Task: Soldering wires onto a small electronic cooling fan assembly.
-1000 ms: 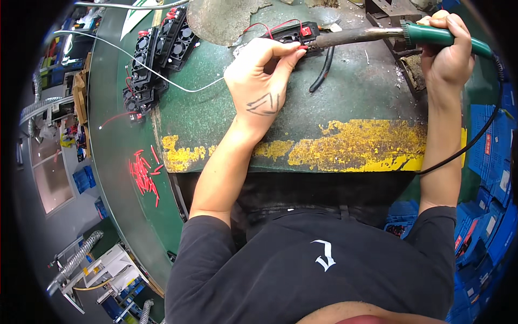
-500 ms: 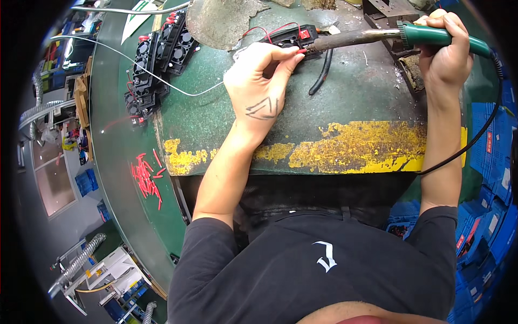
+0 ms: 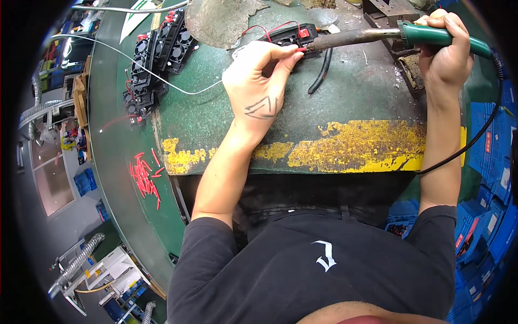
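Observation:
My right hand is closed round the green handle of a large soldering iron. The iron's shaft points left, and its tip end is close to my left fingertips. My left hand pinches a small red sleeve between thumb and forefinger. Just beyond those fingers lies a black fan unit with a red wire, partly hidden by my hand and the iron. A thin pale wire runs from the left to behind my left hand; whether my fingers hold it is hidden.
More black fan units stand to the left on the green bench. Several red sleeves lie loose nearer to me. A black cable piece rests below the iron. A rusty metal stand is at right. Blue crates stand beyond the bench.
Almost nothing differs. The iron stays by my left fingertips, and both hands keep their places and grips, apart from a very slight shift of the whole view.

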`<state>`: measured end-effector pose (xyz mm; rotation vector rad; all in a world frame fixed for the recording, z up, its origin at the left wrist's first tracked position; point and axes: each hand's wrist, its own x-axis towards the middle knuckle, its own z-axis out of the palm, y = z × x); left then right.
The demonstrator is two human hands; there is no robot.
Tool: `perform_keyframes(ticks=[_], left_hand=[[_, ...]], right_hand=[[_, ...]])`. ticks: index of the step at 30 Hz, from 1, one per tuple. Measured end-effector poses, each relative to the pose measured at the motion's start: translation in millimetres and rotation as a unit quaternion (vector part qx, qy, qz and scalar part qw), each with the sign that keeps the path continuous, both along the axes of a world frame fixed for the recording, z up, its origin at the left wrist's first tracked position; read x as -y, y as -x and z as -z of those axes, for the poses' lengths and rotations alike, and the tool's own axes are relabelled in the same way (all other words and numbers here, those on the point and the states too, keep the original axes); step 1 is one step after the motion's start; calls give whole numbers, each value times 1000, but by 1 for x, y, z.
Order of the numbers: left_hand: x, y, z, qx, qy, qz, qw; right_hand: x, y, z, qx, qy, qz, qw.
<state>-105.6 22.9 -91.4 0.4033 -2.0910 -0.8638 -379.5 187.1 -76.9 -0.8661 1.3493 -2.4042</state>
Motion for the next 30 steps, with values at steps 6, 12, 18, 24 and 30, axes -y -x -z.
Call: perform_keyframes(ticks=[6, 12, 18, 24, 30], left_hand=[[0, -2, 0, -5, -4, -20, 1000], [0, -2, 2, 1, 6, -9, 1000], [-1, 0, 1, -2, 6, -4, 1000], [1, -3, 2, 6, 18, -17, 1000], [1, 0, 3, 4, 17, -12, 1000]], right_hand=[[0, -1, 0, 3, -11, -3, 1000], [2, -1, 1, 0, -10, 8, 1000], [1, -3, 0, 5, -14, 15, 1000], [5, -3, 3, 23, 2, 9, 1000], [-1, 4, 2, 15, -3, -8, 1000]])
